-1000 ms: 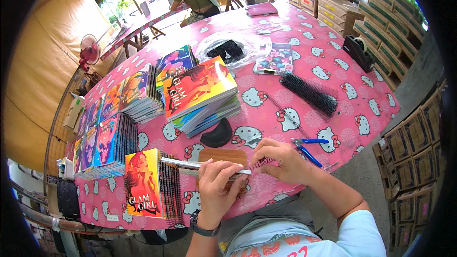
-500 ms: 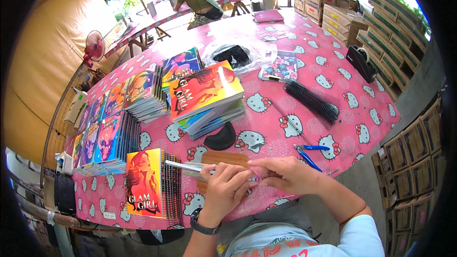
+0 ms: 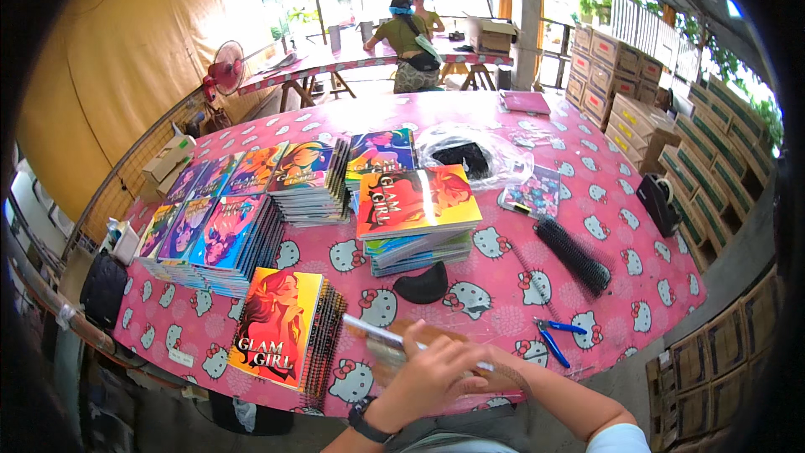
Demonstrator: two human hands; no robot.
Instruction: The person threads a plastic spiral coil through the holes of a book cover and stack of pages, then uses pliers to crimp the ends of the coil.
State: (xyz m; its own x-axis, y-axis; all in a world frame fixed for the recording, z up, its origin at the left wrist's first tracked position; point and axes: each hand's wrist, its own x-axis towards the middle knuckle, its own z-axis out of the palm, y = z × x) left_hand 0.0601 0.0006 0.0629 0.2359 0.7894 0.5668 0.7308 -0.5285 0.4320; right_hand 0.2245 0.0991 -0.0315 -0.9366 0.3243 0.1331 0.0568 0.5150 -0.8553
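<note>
My left hand, with a dark watch at the wrist, is closed on a thin notebook held edge-on over the near edge of the table. My right hand is behind it at the notebook's right end, its fingers mostly hidden by the left. A thin dark spiral coil curves across the right wrist. Under the notebook lies a brown wooden board, partly covered. Beyond it sits a black curved pad. Blue-handled cutting pliers rest right of my hands.
Spiral-bound notebooks stand near left, with several stacks behind. Another pile is mid-table. Black coils, a plastic bag and a tape dispenser are to the right. Two people are at a far table.
The view has tilted up, so the table sits lower. My right hand has moved in behind my left, and the notebook slants down to the right. A coil now shows at my right wrist.
</note>
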